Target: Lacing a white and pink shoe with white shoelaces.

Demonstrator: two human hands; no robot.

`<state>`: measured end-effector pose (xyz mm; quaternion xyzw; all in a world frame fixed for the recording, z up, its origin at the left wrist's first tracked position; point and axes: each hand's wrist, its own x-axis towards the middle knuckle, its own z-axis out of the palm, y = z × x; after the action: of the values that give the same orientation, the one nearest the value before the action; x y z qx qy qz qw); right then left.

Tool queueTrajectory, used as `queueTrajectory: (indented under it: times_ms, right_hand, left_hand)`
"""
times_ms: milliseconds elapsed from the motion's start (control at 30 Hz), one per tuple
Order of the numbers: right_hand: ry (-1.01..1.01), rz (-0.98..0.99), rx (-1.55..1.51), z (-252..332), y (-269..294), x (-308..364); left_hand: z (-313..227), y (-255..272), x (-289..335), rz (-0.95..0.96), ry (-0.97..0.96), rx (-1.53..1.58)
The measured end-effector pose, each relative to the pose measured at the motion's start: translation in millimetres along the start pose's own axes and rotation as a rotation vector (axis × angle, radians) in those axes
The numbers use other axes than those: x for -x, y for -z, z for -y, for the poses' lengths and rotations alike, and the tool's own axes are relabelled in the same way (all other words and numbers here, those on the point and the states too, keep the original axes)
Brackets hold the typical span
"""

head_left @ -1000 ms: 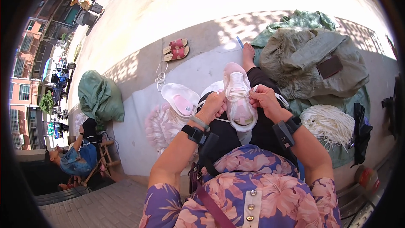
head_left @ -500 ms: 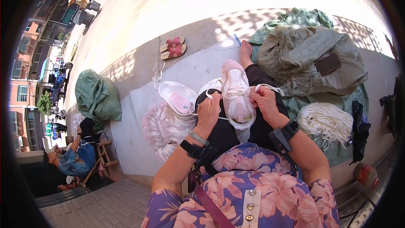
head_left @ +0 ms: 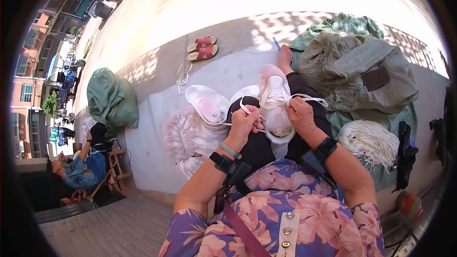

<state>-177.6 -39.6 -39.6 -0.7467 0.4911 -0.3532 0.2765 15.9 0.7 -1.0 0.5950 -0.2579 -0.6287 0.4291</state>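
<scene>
A pink and white sneaker [head_left: 275, 85] lies across my lap between my thighs, its toe pointing away from me. My left hand [head_left: 245, 124] is at the sneaker's left side, fingers pinched on a white shoelace [head_left: 243, 106] that loops up from them. On the right side of the sneaker, my right hand [head_left: 302, 113] is closed on the lace too, and a loose end trails off to the right above it. The lace crosses the front of the sneaker in several rows. Beside my left knee lie another white shoe with a pink insole [head_left: 208, 108] and a heap of pink and white shoes [head_left: 183, 133].
A bundle of white laces [head_left: 369, 143] lies to my right, beside a black bag [head_left: 404, 154]. Large grey-green sacks [head_left: 352, 74] stand beyond it. Red sandals [head_left: 203, 49] and a loose lace [head_left: 183, 80] are ahead. At left are a green sack [head_left: 112, 97] and a seated person [head_left: 85, 169].
My left hand has moved in closer to the sneaker, and the lace now forms a raised loop above it. My right hand stays at the sneaker's right side. The view has shifted slightly.
</scene>
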Motion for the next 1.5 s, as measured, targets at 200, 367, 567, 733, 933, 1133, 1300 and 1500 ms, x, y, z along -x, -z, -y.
queueTrajectory:
  times_ms: [200, 367, 567, 733, 933, 1133, 1300, 1500]
  right_hand:
    - [-0.102, -0.030, 0.000, 3, 4, 4]
    - [-0.083, 0.009, 0.070, 15, 21, 7]
    - [0.516, 0.214, 0.368, 35, 15, -3]
    - [0.400, 0.177, 0.397, 35, 7, -9]
    - [0.306, 0.179, 0.353, 36, 7, -12]
    - [0.286, 0.163, 0.335, 35, 4, -10]
    - [0.258, 0.167, 0.345, 33, 4, -10]
    - [0.258, 0.164, 0.331, 34, 4, -10]
  left_hand:
    - [4, -1, -5, 0.043, -0.025, -0.065]
    - [3, -3, -7, -0.019, -0.097, -0.077]
    - [13, -10, -14, -0.114, -0.288, -0.141]
    - [18, -12, -21, -0.138, -0.349, -0.160]
    - [18, -13, -21, -0.164, -0.340, -0.230]
    - [25, -11, -28, -0.191, -0.392, -0.342]
    - [21, -20, -30, -0.288, -0.648, -0.645]
    - [30, -19, -34, -0.314, -0.940, -0.745]
